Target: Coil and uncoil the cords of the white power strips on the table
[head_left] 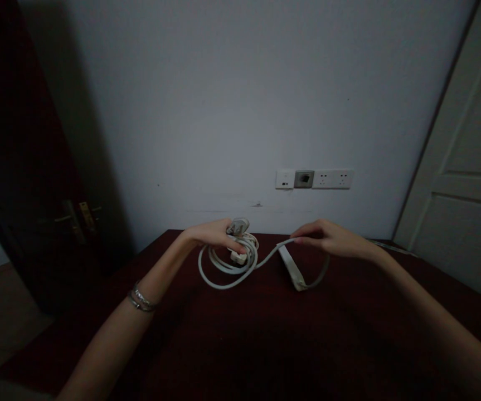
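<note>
My left hand (218, 234) is closed around a coiled white power cord (223, 286), whose loops hang below the fingers. A grey-white plug end (238, 226) sticks up by that hand, and a second pale plug-like piece (238, 257) shows inside the coil. With thumb and fingers pinched, my right hand (321, 236) grips a stretch of the same cord to the right of the coil. From there the cord bends down to one end of a white power strip (292, 269), which lies slantwise between my hands.
Beneath everything is a dark red table (232, 334), its far edge near a pale wall (223, 111). Wall sockets (332, 179) sit above the table's back right. A dark door (27, 167) with a handle stands left, a white panelled door (466, 161) right.
</note>
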A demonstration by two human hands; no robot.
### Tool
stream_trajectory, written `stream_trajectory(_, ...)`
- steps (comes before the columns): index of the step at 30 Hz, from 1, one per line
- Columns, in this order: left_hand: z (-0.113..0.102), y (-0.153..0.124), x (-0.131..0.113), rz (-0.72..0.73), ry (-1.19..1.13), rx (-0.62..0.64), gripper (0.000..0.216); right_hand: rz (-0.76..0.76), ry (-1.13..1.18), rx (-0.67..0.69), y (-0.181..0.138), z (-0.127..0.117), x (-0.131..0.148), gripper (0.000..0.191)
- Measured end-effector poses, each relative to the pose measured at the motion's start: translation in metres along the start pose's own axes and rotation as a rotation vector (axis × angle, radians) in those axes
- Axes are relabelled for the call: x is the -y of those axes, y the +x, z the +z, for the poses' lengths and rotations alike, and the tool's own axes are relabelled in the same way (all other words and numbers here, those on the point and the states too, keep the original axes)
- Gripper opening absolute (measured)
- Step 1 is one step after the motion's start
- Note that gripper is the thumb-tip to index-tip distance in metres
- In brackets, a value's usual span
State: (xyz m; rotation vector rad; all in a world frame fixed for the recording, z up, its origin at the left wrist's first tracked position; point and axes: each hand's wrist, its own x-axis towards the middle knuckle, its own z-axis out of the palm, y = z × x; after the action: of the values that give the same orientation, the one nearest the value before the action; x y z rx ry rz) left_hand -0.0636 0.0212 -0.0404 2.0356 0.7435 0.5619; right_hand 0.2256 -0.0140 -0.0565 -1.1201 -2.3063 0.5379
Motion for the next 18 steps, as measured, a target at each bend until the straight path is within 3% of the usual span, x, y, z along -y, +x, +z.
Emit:
stream_trajectory(2, 0.005, 0.000, -0.001, 0.010, 0.043, 0.022, 0.015, -0.024, 0.019, -0.023, 0.005, 0.000, 0.001, 0.028)
stream_trajectory(6, 0.012, 0.003, 0.004, 0.043, 0.009, -0.062, 0.013, -0.055, 0.045, -0.063, 0.011, 0.001, 0.003, 0.029)
stream_trajectory(11, 0.009, 0.004, 0.006, 0.014, -0.115, -0.045, 0.015, -0.064, 0.057, -0.232, 0.018, 0.000, 0.006, 0.031)
stream_trajectory(18, 0.008, 0.008, 0.001, 0.013, -0.210, -0.110, 0.016, -0.122, 0.033, -0.291, 0.032, -0.006, 0.012, 0.031)
